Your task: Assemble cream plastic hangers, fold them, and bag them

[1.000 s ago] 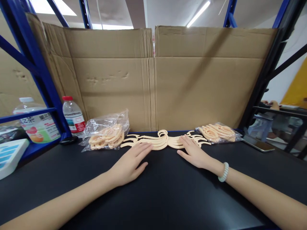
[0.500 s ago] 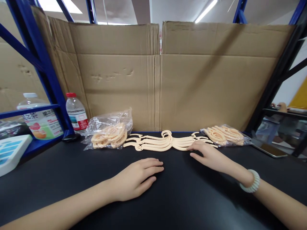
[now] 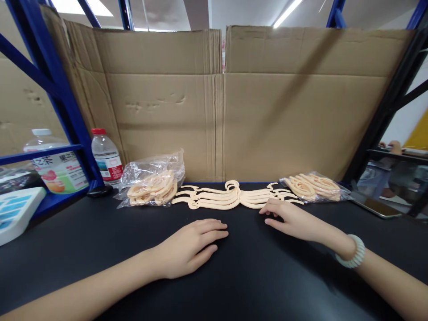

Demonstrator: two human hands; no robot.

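A stack of peach plastic hangers (image 3: 230, 197) lies flat at the back of the black table (image 3: 234, 276), against the cardboard wall. My left hand (image 3: 189, 247) rests palm down on the table, a short way in front of the hangers, holding nothing. My right hand (image 3: 292, 219) also lies flat, its fingertips just short of the stack's right end, with a pale bead bracelet (image 3: 355, 252) on the wrist. A clear bag of hangers (image 3: 152, 183) sits left of the stack. A second bag of hangers (image 3: 312, 186) sits on the right.
Flattened cardboard (image 3: 220, 102) walls off the back. Blue rack posts (image 3: 50, 80) stand at left with a water bottle (image 3: 106, 157), a bigger drink bottle (image 3: 53, 167) and a white box (image 3: 16, 211). A phone (image 3: 376, 206) lies at right; another person's hand (image 3: 393, 146) shows beyond.
Both hands have drawn back from the hanger stack toward me. The left hand left the stack entirely; the right slid to its right end. The stack itself stayed put.
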